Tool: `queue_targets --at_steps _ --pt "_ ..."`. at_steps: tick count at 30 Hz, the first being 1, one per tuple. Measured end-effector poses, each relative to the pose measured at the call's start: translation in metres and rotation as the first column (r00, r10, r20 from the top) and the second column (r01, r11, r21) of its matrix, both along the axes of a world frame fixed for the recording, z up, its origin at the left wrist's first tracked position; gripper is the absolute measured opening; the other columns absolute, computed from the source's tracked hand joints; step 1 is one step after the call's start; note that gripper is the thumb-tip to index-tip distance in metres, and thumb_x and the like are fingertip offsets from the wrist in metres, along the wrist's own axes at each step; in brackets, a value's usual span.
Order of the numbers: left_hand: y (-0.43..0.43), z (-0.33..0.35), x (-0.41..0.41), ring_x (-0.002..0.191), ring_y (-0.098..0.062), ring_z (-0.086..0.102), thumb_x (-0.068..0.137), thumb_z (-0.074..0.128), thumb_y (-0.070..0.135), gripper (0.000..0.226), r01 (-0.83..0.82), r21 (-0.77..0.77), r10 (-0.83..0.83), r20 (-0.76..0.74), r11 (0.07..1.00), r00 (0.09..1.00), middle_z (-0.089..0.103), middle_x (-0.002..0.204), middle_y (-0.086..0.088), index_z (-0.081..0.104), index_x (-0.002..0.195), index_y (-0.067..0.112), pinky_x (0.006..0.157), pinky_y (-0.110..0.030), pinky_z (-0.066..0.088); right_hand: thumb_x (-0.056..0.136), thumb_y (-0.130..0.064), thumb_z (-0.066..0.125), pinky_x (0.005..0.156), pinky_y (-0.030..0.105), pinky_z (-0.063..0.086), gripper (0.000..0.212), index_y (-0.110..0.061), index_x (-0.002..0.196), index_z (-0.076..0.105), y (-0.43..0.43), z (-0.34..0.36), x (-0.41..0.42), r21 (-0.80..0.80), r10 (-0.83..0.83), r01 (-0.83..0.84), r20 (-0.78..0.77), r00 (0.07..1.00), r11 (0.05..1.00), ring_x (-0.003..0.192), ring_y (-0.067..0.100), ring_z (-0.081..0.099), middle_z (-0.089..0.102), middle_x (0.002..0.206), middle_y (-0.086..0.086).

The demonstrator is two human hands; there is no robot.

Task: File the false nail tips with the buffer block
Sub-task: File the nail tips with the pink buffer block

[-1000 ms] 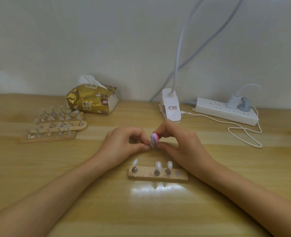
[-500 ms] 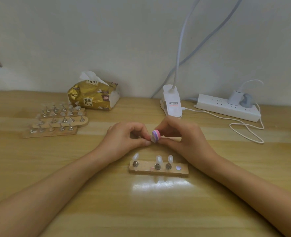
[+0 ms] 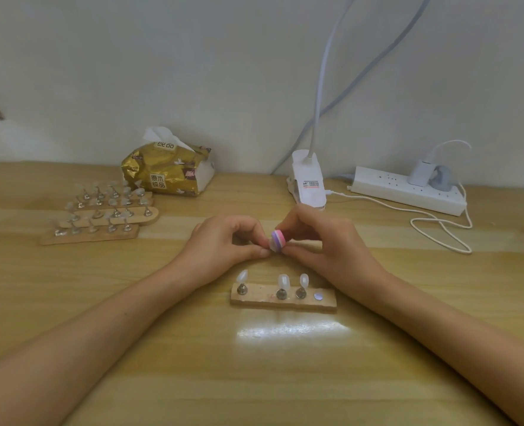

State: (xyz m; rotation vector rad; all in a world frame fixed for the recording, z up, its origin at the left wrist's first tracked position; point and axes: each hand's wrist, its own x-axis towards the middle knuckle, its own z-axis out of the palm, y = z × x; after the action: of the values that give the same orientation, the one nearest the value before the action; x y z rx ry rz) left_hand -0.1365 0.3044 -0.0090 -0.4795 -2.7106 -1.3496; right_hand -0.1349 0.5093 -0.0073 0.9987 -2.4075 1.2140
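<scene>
Buffer (image 3: 277, 239) sits mid-table above the surface, between both hands, and has barely moved vs. a sec ago. The whole view shifts a bit, more likely head tilt than hand travel. Right hand (image 3: 325, 241) keeps pinching it, thumb under and fingers curled over the top. Left hand (image 3: 224, 241) stays pinched at the fingertips, right against the buffer's end. A whitish sliver there is prob. the tip (image 3: 273, 248); it's mostly hidden. Judgement: same tip is still being filed w/ short strokes, no swap yet.

Buffer is a small block, end-on it shows pink/purple/white layers; looks foamy and matte. Just in front is the stand (image 3: 328, 304), a rough pale wood strip. It carries three tips (image 3: 283, 281), translucent, glossy ovals on short metal pegs. One bare metal disc (image 3: 317, 296) sits at its right end, prob. the held tip's spot, so three appear left to do.

Far left are more stands (image 3: 100, 222) w/ many clear tips. Behind them is a crinkly gold tissue pack (image 3: 165, 173), then a white lamp clip (image 3: 308, 182) and a power strip (image 3: 405, 190). Table (image 3: 131, 379) is smooth light wood w/ lamp glare.
</scene>
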Motion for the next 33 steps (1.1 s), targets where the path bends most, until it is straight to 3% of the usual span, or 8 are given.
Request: queue_targets --at_steps 3,7,18,21,24,27,31,33 --pt "0.001 0.0013 -0.0004 0.091 -0.009 0.068 0.077 0.081 0.02 0.008 0.009 -0.003 -0.009 -0.003 1.0 1.0 0.075 0.085 0.008 0.076 0.083 0.021 0.097 -0.041 0.049 0.093 -0.011 0.071 0.09 0.032 0.057 0.006 -0.009 0.096 0.066 -0.0007 0.0012 0.0017 -0.026 0.022 -0.025 -0.102 0.995 0.999 0.093 0.014 0.07 0.072 0.093 -0.005" --pt "0.0007 0.0009 0.0004 0.095 -0.013 0.069 0.078 0.081 0.018 0.008 -0.002 0.019 0.002 0.013 1.0 1.0 0.076 0.087 0.005 0.076 0.084 0.019 0.099 -0.043 0.048 0.091 -0.011 0.072 0.088 0.035 0.057 0.009 -0.008 0.091 0.064 -0.0013 -0.0003 -0.0001 0.009 -0.024 0.024 -0.041 0.999 1.0 0.088 0.012 0.07 0.072 0.089 -0.006" --pt "0.0008 0.0 0.001 0.092 -0.01 0.069 0.077 0.082 0.02 0.009 -0.002 0.018 0.002 0.002 1.0 1.0 0.075 0.084 0.01 0.076 0.081 0.025 0.098 -0.044 0.049 0.092 -0.008 0.072 0.087 0.031 0.057 0.005 -0.007 0.093 0.066 -0.0015 0.0005 0.0017 0.002 -0.011 0.011 -0.13 0.991 1.0 0.09 0.013 0.07 0.073 0.091 -0.002" --pt "0.0025 -0.0002 0.0009 0.09 -0.009 0.069 0.077 0.082 0.02 0.008 -0.012 0.018 0.012 -0.005 1.0 1.0 0.075 0.083 0.01 0.076 0.081 0.025 0.096 -0.043 0.05 0.091 -0.008 0.072 0.087 0.033 0.057 0.007 -0.007 0.092 0.066 0.0007 0.0002 -0.0006 0.001 -0.014 0.014 -0.045 0.999 1.0 0.09 0.013 0.07 0.073 0.091 -0.003" --pt "0.0025 0.0005 0.0013 0.09 -0.011 0.069 0.078 0.081 0.019 0.008 -0.004 0.017 0.004 -0.013 1.0 1.0 0.075 0.084 0.008 0.076 0.08 0.026 0.095 -0.043 0.05 0.092 -0.007 0.072 0.087 0.029 0.055 0.005 -0.008 0.093 0.067 -0.0001 0.0011 -0.0012 0.008 -0.001 0.003 -0.147 0.989 1.0 0.091 0.013 0.069 0.072 0.092 -0.004" --pt "0.0001 -0.0004 0.0007 0.09 -0.012 0.069 0.077 0.081 0.019 0.009 -0.02 0.02 0.02 -0.016 1.0 1.0 0.075 0.084 0.008 0.076 0.079 0.025 0.095 -0.043 0.05 0.092 -0.007 0.071 0.086 0.034 0.056 0.006 -0.007 0.09 0.065 -0.0028 0.002 -0.0022 0.019 0.002 -0.001 -0.068 0.998 1.0 0.089 0.014 0.07 0.073 0.09 -0.003" --pt "0.0001 -0.001 -0.0004 0.091 -0.018 0.069 0.078 0.081 0.016 0.01 -0.006 0.022 0.006 -0.018 1.0 1.0 0.075 0.084 0.004 0.075 0.078 0.024 0.095 -0.045 0.05 0.092 -0.007 0.072 0.085 0.031 0.056 0.007 -0.006 0.09 0.065 -0.0029 0.0008 -0.001 0.0 -0.003 0.003 -0.131 0.991 1.0 0.089 0.014 0.07 0.072 0.089 0.0" --pt "0.0005 -0.0009 -0.0008 0.091 -0.018 0.069 0.078 0.081 0.017 0.009 -0.016 0.018 0.016 -0.018 1.0 1.0 0.075 0.083 0.004 0.075 0.078 0.024 0.095 -0.045 0.049 0.092 -0.008 0.072 0.087 0.032 0.057 0.009 -0.006 0.089 0.064 -0.0021 0.001 -0.0017 -0.002 -0.001 0.001 -0.049 0.999 1.0 0.088 0.015 0.07 0.072 0.089 0.0"
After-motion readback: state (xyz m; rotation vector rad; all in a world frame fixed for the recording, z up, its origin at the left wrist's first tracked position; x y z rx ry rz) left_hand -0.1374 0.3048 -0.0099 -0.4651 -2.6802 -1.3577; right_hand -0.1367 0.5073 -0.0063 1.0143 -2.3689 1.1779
